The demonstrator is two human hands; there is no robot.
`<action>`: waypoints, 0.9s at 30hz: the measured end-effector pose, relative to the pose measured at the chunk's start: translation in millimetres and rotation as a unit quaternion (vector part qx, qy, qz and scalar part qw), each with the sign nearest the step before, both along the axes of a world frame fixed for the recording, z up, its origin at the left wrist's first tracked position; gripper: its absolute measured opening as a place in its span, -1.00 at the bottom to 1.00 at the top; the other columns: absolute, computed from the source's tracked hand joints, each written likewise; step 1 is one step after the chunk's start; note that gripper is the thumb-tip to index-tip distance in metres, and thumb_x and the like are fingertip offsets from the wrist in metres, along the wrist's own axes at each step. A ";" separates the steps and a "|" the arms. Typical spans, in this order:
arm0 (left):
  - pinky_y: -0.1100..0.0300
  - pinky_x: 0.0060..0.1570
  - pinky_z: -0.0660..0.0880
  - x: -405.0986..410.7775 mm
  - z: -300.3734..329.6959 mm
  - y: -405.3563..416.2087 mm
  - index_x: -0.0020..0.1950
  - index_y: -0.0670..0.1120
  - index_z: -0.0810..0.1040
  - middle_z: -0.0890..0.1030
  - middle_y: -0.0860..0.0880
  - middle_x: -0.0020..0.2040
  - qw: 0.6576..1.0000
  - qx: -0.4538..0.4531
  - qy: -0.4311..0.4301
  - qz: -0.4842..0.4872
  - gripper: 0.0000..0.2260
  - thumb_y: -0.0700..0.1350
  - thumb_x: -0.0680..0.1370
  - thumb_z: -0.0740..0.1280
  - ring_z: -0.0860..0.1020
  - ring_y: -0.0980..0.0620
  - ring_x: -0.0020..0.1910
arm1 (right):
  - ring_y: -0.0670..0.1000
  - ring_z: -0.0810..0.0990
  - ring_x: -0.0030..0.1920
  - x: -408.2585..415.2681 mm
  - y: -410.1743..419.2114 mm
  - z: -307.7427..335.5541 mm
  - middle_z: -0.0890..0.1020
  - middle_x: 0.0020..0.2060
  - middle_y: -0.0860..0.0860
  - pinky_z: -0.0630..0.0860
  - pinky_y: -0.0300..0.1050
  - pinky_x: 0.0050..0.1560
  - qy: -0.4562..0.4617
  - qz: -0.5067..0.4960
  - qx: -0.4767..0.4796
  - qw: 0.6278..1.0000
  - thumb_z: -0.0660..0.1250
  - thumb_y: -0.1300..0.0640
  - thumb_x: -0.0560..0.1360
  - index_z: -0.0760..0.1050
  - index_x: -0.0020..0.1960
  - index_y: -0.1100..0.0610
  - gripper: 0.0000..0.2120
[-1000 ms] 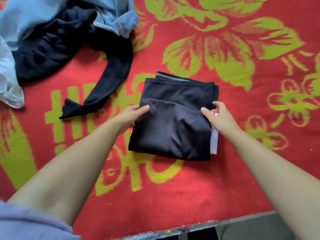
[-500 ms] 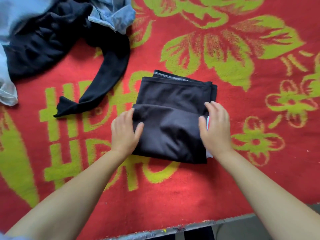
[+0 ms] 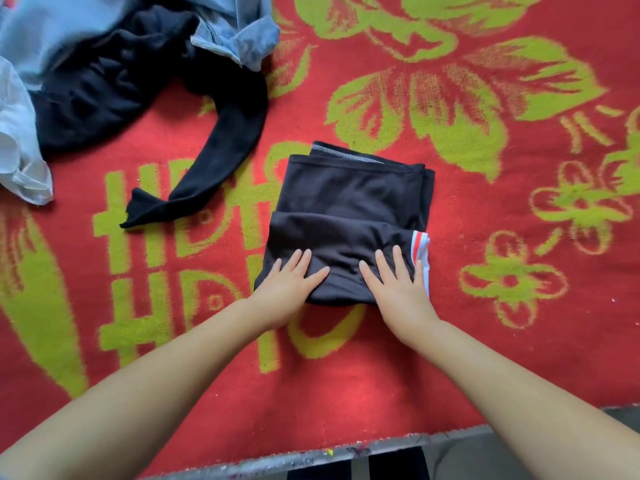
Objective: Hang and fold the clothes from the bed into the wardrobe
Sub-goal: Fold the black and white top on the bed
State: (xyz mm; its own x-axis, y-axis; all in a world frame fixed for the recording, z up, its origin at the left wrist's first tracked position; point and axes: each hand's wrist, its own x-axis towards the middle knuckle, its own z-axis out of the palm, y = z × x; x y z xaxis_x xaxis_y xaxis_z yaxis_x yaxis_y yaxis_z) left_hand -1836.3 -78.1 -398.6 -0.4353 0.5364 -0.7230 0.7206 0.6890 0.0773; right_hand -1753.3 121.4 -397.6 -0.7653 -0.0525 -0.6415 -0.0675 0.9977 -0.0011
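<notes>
A folded black garment (image 3: 349,209) with a white and orange striped trim at its right edge lies in the middle of the bed on a red blanket (image 3: 450,306) with green flowers. My left hand (image 3: 291,285) lies flat on the garment's near left corner, fingers straight. My right hand (image 3: 398,285) presses flat on the near right part, beside the striped trim. Neither hand grips anything.
A heap of unfolded clothes sits at the far left: a black top (image 3: 114,88) with a long sleeve trailing toward the middle, light blue denim (image 3: 239,32), and a white sheer piece (image 3: 17,147). The bed's grey edge (image 3: 311,455) runs along the bottom.
Both hands slid from the sides of the folded garment onto its top near edge and now press it flat. The striped trim shows more on the right.
</notes>
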 end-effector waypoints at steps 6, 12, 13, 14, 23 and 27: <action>0.23 -0.31 0.37 -72.2 75.7 22.0 -0.10 0.02 0.52 0.53 0.09 -0.26 0.966 -0.041 -0.248 0.056 -0.81 -0.25 0.43 0.20 0.52 0.03 -0.21 | -0.02 0.63 -0.11 -43.7 35.6 74.8 0.60 -0.11 0.08 0.53 -0.20 -0.21 -0.182 -0.049 -0.231 0.954 0.12 0.35 0.44 0.47 -0.07 0.08 -0.76; 0.15 -0.13 0.38 -151.4 58.7 27.2 0.08 -0.11 0.56 0.58 -0.08 -0.05 0.968 0.105 -0.064 0.221 -0.81 -0.18 0.48 0.29 0.50 -0.06 -0.06 | 0.14 0.53 0.14 -116.0 83.1 56.2 0.59 0.11 0.11 0.44 -0.09 0.10 0.082 -0.188 -0.182 0.962 0.21 0.24 0.52 0.51 0.21 0.14 -0.71; 0.13 -0.03 0.41 -153.7 48.5 28.4 0.21 -0.12 0.52 0.58 -0.14 0.08 0.963 0.128 0.000 0.238 -0.72 -0.15 0.51 0.28 0.50 -0.10 0.04 | 0.16 0.46 0.26 -119.6 80.7 48.4 0.52 0.24 0.15 0.39 0.02 0.24 0.125 -0.201 -0.161 0.958 0.17 0.24 0.54 0.44 0.32 0.12 -0.65; 0.08 0.14 0.40 -150.3 38.5 29.8 0.35 -0.11 0.44 0.52 -0.18 0.23 0.957 0.140 0.051 0.250 -0.62 -0.10 0.53 0.28 0.47 -0.14 0.19 | 0.17 0.36 0.36 -120.0 74.4 42.1 0.42 0.36 0.16 0.30 0.12 0.34 0.162 -0.203 -0.135 0.956 0.15 0.24 0.55 0.37 0.40 0.10 -0.58; -0.36 0.38 -0.18 -3.3 -37.6 15.0 0.47 0.10 -0.45 -0.37 -0.17 0.52 0.985 0.095 0.122 0.072 -0.04 0.18 0.45 0.28 -0.34 -0.18 0.50 | 0.27 -0.41 0.47 -36.7 11.1 -5.3 -0.36 0.49 0.20 -0.25 0.47 0.34 0.078 -0.034 0.010 0.996 0.34 -0.11 0.42 -0.39 0.53 -0.03 0.03; -0.42 0.33 -0.21 -2.9 -52.3 25.0 0.40 0.13 -0.55 -0.44 -0.18 0.49 0.973 0.098 0.153 0.139 -0.03 -0.21 0.48 0.27 -0.39 -0.24 0.47 | 0.30 -0.35 0.49 -58.8 14.5 -21.5 -0.35 0.49 0.23 -0.21 0.48 0.35 0.073 -0.031 0.059 0.995 0.35 0.00 0.47 -0.48 0.49 -0.05 0.04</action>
